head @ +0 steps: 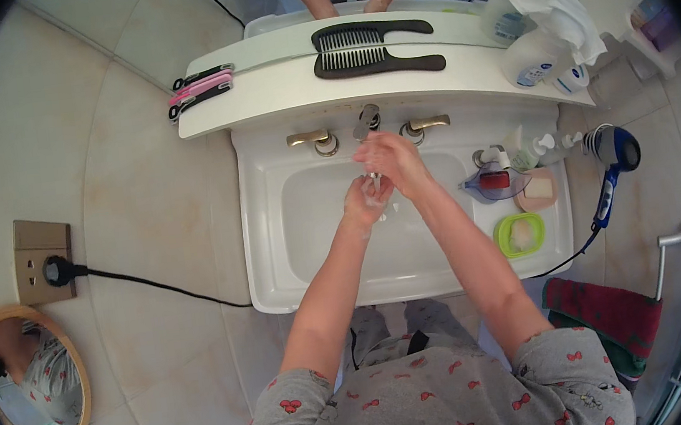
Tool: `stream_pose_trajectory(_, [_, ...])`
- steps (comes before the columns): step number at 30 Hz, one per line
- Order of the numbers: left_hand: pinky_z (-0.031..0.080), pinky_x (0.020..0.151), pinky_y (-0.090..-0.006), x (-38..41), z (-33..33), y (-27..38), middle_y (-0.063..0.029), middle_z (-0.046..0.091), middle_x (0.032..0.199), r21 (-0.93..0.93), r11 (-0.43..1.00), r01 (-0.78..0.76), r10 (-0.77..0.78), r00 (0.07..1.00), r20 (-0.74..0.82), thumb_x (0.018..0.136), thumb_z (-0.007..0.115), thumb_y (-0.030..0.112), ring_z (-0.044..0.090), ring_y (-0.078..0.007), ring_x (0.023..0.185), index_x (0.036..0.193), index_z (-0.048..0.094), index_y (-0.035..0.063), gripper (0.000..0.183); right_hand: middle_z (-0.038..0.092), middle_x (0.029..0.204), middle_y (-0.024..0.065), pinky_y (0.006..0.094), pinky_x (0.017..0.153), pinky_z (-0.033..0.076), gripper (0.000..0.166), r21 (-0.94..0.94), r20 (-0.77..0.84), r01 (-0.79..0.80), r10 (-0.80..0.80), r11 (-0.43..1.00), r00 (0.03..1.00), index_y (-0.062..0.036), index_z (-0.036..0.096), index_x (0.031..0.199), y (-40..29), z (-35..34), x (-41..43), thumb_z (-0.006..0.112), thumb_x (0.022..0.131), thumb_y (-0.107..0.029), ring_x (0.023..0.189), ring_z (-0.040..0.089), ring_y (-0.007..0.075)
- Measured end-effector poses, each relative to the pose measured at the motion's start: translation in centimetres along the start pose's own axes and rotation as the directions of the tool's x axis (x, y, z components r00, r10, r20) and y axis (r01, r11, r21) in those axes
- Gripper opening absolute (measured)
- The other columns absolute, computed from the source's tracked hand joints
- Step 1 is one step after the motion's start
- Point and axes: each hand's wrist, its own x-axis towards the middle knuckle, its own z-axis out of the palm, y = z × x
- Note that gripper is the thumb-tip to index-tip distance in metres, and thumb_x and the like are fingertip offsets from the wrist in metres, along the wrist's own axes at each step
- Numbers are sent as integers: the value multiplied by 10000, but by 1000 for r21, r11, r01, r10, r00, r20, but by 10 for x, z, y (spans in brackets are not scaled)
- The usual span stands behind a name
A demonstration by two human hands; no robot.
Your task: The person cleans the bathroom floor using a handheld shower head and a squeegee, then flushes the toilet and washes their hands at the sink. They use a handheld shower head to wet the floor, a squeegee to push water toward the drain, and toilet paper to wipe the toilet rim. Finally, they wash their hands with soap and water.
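Over the basin of a white washbasin [318,240], my left hand [369,200] is turned palm up with the fingers loosely curled, and water runs onto it. Just above and to the right, my right hand [396,159] is raised below the chrome faucet [366,122], its fingers bent over the stream. Neither hand visibly holds anything. A brass-coloured tap handle [308,137] is on the left of the faucet and a similar tap handle [430,122] on the right.
A black comb [380,64] and pink and black clips [201,91] lie on the mirror shelf [277,97]. At the basin's right stand pump bottles [526,156], a green soap dish [500,238] and a pink soap dish [552,193]. A blue hair dryer [608,194] hangs beyond them.
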Motion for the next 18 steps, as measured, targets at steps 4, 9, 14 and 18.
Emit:
stream_pose_trajectory(4, [459, 910, -429, 10, 28, -17, -123, 594, 1003, 31, 999, 12, -11, 999, -38, 962, 340, 252, 563, -280, 961, 1044, 526, 27, 303, 609, 998, 129, 400, 811, 489, 320, 646, 38, -82, 75, 759, 996, -3, 536, 1078, 76, -83, 23, 365, 949, -240, 946, 598, 283])
stream_pose_trajectory(9, [489, 840, -414, 7, -18, -14, -114, 628, 962, 43, 997, -71, 68, 995, 72, 938, 414, 433, 603, -286, 873, 1018, 557, 60, 407, 632, 900, 101, 426, 760, 485, 400, -117, -318, -249, 202, 961, 926, -35, 594, 989, 112, -35, 33, 452, 915, -402, 816, 609, 291])
stream_pose_trajectory(14, [501, 772, -413, 18, 12, -19, -122, 627, 1020, 219, 975, 28, -80, 969, 233, 906, 461, 447, 603, -283, 923, 1075, 565, 70, 426, 642, 857, 121, 415, 725, 466, 372, -851, -212, -10, -325, 526, 922, -47, 615, 950, 114, -42, 39, 488, 890, -391, 752, 600, 297])
stream_pose_trajectory(18, [511, 753, -398, 26, 18, -9, -111, 650, 942, 580, 814, -8, 64, 995, -77, 854, 528, 496, 626, -278, 852, 1021, 586, 57, 473, 622, 817, 80, 378, 686, 458, 249, -922, -214, -60, -374, 383, 902, -55, 580, 952, 123, -55, 40, 462, 910, -270, 776, 595, 250])
